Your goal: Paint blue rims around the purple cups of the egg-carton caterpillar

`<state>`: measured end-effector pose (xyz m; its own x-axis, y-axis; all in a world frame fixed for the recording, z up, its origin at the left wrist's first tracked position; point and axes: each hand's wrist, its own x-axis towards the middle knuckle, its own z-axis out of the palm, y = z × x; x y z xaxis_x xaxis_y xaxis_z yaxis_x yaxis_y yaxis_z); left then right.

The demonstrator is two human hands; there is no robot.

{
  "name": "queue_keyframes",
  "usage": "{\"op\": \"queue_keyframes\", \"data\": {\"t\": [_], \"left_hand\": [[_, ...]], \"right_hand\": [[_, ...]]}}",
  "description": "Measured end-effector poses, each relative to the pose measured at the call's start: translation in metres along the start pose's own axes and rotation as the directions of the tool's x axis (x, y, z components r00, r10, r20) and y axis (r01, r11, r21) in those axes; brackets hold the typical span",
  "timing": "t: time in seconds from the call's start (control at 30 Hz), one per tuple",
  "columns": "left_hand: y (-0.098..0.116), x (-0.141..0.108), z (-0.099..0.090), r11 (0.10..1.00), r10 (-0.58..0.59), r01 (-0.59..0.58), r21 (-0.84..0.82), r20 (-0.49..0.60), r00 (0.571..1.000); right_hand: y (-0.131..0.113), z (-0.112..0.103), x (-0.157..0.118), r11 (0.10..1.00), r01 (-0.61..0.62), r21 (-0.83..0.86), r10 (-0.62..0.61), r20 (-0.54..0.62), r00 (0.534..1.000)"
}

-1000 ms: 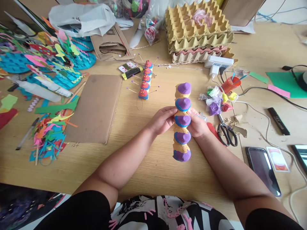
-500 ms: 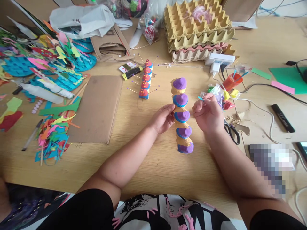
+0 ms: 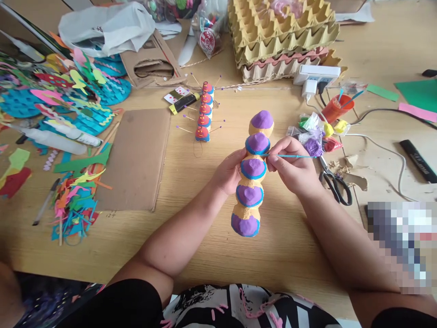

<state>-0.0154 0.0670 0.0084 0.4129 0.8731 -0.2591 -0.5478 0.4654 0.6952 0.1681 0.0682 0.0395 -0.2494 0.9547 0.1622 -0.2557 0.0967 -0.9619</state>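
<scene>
My left hand (image 3: 230, 173) grips the left edge of an egg-carton strip (image 3: 251, 209), a row of bumps capped with purple clay, most of them rimmed in blue. The uppermost bump shows purple over bare yellowish card. A thin blue clay modelling tool (image 3: 295, 156) is pinched in my right hand (image 3: 293, 166). Its tip meets the right side of the second bump from the top, and some right fingers are close against the strip. Beyond my left hand stands a finished-looking caterpillar (image 3: 204, 120) with red faces and pins sticking out.
Egg trays (image 3: 283, 41) are stacked at the back. On the right lie bagged clay (image 3: 314, 146), an orange cup (image 3: 337, 108), scissors (image 3: 336, 184) and a black marker (image 3: 419, 160). Cardboard (image 3: 133, 159), paper scraps (image 3: 77, 200) and glue bottles (image 3: 56, 140) lie on the left.
The strip has tilted, its lower end swinging left and nearer me. My right hand has brought the blue tool, earlier held apart, up to the second bump. The camera view has shifted slightly.
</scene>
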Motion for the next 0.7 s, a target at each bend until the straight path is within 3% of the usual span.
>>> {"op": "queue_keyframes", "data": {"t": [0.17, 0.37, 0.7], "left_hand": [[-0.0008, -0.0019, -0.0007, 1.000, -0.003, 0.003, -0.006, -0.040, 0.999], [-0.0007, -0.0033, -0.0018, 1.000, -0.011, 0.012, 0.009, -0.022, 1.000], [-0.0021, -0.0029, -0.0012, 0.999, 0.024, -0.022, 0.048, -0.042, 0.999]], "right_hand": [[-0.0080, 0.0078, 0.0003, 0.994, 0.055, -0.090, -0.064, -0.093, 0.994], [-0.0068, 0.0095, -0.0007, 0.958, 0.227, -0.174, -0.243, -0.077, 0.967], [0.0002, 0.0092, 0.0003, 0.962, 0.216, -0.166, -0.235, -0.107, 0.966]]}}
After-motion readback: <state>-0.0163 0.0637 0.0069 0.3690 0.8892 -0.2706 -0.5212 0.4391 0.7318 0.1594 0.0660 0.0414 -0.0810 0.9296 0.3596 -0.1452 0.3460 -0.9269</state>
